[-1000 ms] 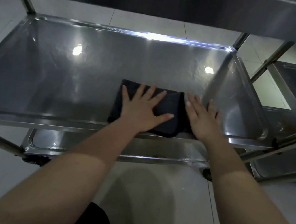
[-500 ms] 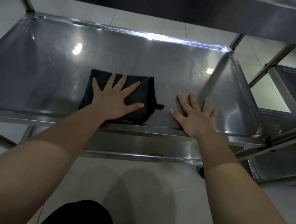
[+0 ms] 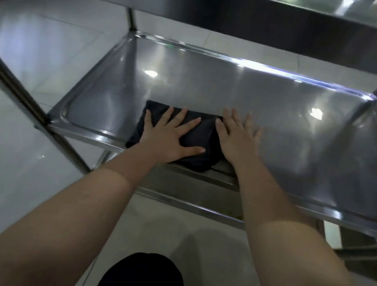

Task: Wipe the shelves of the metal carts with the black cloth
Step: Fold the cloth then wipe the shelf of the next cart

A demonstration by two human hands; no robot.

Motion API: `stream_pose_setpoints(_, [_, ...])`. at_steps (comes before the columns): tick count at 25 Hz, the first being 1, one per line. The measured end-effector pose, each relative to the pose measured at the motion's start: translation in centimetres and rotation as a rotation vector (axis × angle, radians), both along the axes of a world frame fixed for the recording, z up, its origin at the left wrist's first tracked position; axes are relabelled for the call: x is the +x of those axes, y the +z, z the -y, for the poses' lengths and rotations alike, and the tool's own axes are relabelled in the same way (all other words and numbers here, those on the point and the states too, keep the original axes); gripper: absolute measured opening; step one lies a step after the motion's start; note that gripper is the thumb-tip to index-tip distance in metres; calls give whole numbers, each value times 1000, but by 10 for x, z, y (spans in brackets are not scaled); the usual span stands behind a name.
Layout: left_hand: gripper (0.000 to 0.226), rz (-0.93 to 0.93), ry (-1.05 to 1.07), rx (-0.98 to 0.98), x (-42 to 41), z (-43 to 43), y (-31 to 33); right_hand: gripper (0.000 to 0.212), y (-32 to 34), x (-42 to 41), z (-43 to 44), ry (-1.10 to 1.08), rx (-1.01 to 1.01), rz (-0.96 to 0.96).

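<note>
My left hand point(image 3: 168, 137) lies open and flat on the black cloth point(image 3: 205, 130), my right hand point(image 3: 234, 140) also flat, at its 3 o'clock edge. The cloth sits at 7 o'clock on the middle shelf point(image 3: 283, 122) — much wiping, I judge, remains.

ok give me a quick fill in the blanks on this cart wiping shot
The cloth is ___ in colour.
The left hand lies flat on the ___.
The right hand rests at the cloth's ___ side.
The shelf under both hands is made of ___.
Missing: black, cloth, right, metal.
</note>
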State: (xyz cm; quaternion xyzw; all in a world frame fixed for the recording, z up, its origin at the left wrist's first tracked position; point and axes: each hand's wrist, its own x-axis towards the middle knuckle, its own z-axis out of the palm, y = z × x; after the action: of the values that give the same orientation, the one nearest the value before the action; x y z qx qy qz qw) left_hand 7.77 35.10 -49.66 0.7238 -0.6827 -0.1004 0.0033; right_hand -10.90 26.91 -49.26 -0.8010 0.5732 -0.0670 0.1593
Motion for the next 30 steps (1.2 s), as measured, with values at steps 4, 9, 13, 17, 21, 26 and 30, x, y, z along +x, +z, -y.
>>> stream_pose_setpoints(4, [97,16,167,38,90,-27,2,76,-12,-4,2,98,-29,-222])
stream_pose_setpoints(9, [102,7,190,58,123,-13,5,76,-11,-1,0,132,-45,-303])
stream_pose_setpoints(13, [103,6,220,9,143,23,6,81,-6,0,-6,226,-63,-302])
stream_pose_setpoints(17, [97,16,215,17,158,65,12,78,-1,4,-11,452,-110,-226])
stream_pose_setpoints(21, [92,24,223,61,149,60,16,76,2,4,-11,503,-96,-197])
stream_pose_setpoints(26, [85,11,204,63,162,-42,1,74,5,4,-11,497,-73,-208])
stream_pose_setpoints(30, [95,8,233,90,170,-32,6,75,5,5,-13,510,-92,-229])
